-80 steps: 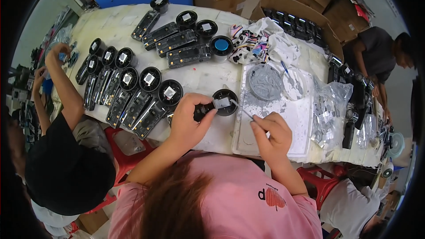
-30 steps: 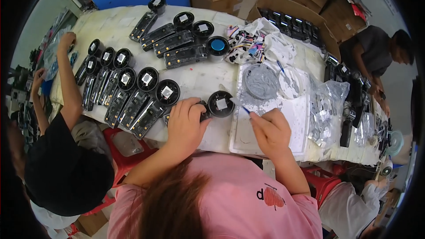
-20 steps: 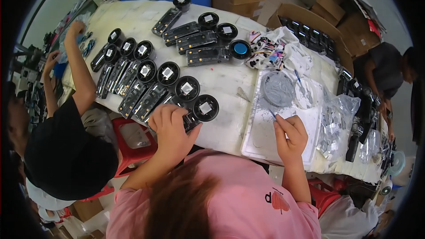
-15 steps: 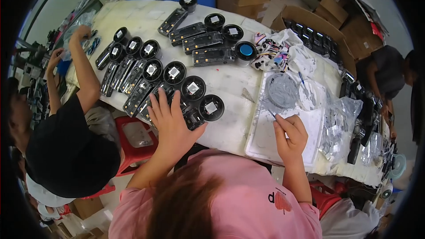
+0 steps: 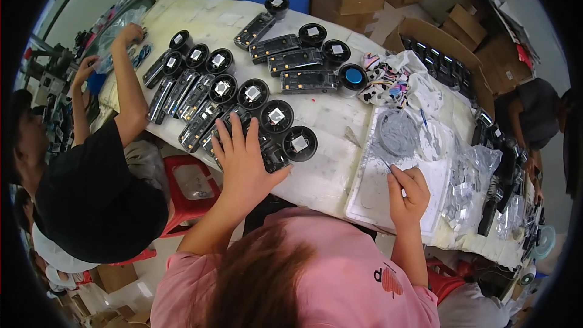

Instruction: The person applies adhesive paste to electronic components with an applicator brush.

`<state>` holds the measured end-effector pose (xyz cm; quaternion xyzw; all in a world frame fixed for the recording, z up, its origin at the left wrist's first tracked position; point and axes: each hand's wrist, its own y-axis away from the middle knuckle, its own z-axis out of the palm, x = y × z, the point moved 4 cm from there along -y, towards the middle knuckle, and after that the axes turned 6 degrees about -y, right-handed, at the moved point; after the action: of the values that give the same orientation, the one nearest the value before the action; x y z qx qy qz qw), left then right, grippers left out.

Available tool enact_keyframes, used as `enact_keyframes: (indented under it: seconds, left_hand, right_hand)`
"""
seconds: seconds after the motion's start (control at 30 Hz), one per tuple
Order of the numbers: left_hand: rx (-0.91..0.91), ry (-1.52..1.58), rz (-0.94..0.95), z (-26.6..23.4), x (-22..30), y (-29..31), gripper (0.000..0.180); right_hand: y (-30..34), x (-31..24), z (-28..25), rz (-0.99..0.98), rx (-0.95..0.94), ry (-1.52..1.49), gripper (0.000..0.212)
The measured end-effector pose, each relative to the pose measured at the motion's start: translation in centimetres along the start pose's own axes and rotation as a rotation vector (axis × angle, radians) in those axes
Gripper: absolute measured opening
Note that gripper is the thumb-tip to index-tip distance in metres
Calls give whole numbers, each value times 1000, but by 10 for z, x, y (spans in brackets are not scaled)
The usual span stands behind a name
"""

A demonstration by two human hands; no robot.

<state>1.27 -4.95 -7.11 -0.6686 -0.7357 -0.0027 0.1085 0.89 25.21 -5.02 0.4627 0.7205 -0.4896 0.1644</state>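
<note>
My left hand [image 5: 248, 173] lies with fingers spread over the nearest of several black devices, each with a clear strip-shaped body [image 5: 274, 158] and a round black cup [image 5: 300, 143] bearing a pale square. Part of that device is hidden under the fingers. In my right hand [image 5: 408, 197], thumb and fingers pinch a thin pointed tool [image 5: 387, 163], its tip close to the near rim of a round tub of grey paste [image 5: 398, 135]. The tub stands on a white tray [image 5: 368, 197]. Beside it is a smeared white round dish [image 5: 432, 140] with a blue thin stick [image 5: 423, 116] across it.
More devices [image 5: 294, 59] stand farther back, one with a blue disc [image 5: 353, 76]. A patterned cloth [image 5: 395, 79], a clear bag of small parts [image 5: 467, 185] and a carton of black units [image 5: 419, 27] lie to the right. A co-worker [image 5: 100, 197] sits at left.
The view has shifted, so the table appears slightly farther right and lower. My left hand keeps its place on the devices, and my right hand still holds the thin tool near the tub.
</note>
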Motion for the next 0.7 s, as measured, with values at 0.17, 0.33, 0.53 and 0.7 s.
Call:
enact_keyframes:
  seconds: [0.17,0.33,0.53,0.7]
  left_hand:
    - [0,1,12,-2,0,-1,108]
    - [19,5,5,-2,-3,-4,107]
    - [42,7,-21,-4,-18,-16,109]
    - [76,-31,-30,-7,-40,-37,111]
  right_hand:
    - [0,-1,-2,-1,0,5,20]
    - [1,5,-10,28,12,15,19]
    - [2,15,-28,26,73,68,20]
    - [4,25,-47,53,139,138,18]
